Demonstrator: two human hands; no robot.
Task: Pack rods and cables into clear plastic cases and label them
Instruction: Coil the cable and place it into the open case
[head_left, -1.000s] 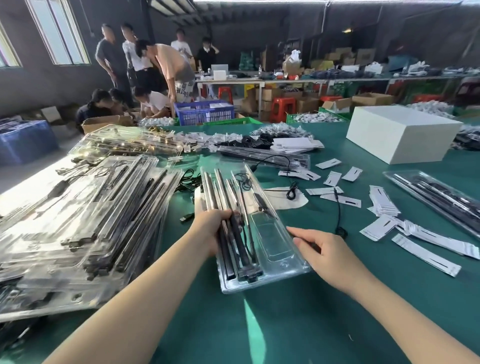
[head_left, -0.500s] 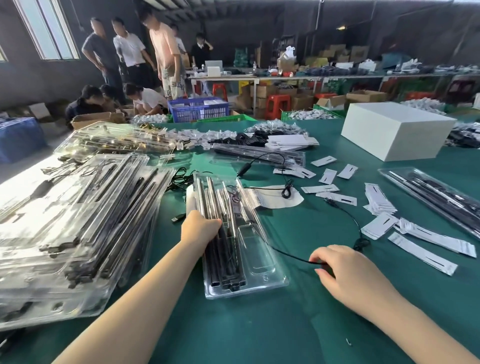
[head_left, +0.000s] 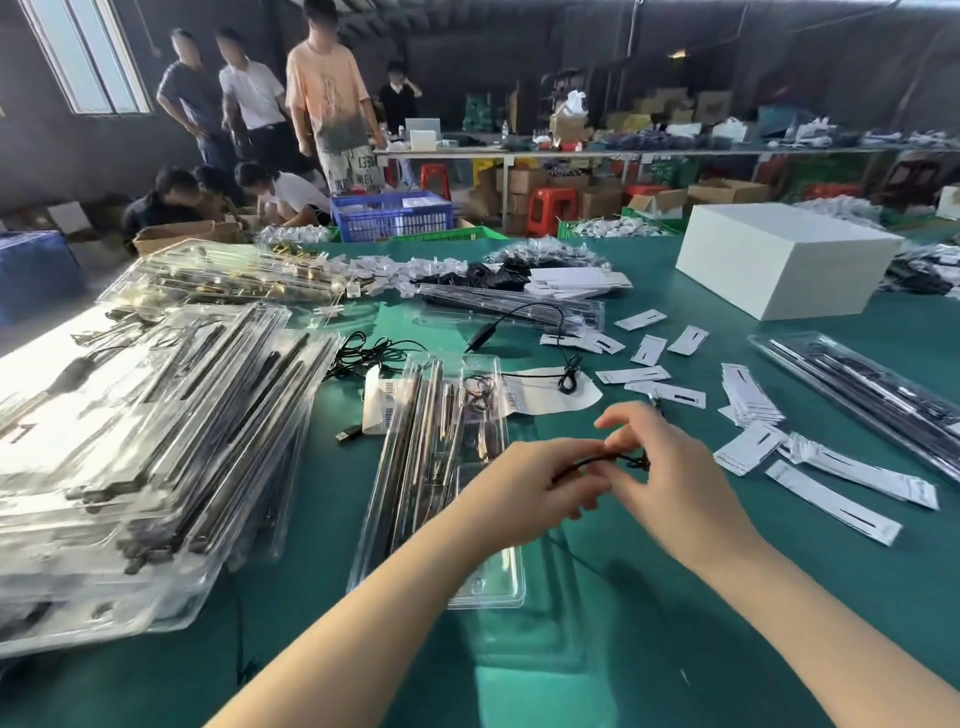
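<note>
A clear plastic case (head_left: 415, 467) holding several dark rods lies open on the green table (head_left: 675, 597) in front of me. Above its right edge my left hand (head_left: 535, 480) and my right hand (head_left: 670, 467) meet and pinch a thin black cable (head_left: 608, 460) between their fingertips. A sheet of barcode labels (head_left: 550, 397) lies behind the case. More black cable (head_left: 374, 353) is coiled to the case's upper left.
A tall heap of packed clear cases (head_left: 145, 441) fills the left. White label strips (head_left: 831, 483) are scattered at right, beside another packed case (head_left: 872, 395). A white box (head_left: 779, 260) stands at back right. Several people stand and crouch beyond the table.
My left hand has left the rods in the case and joined my right hand. My right hand has lifted the black cable off the table toward the middle.
</note>
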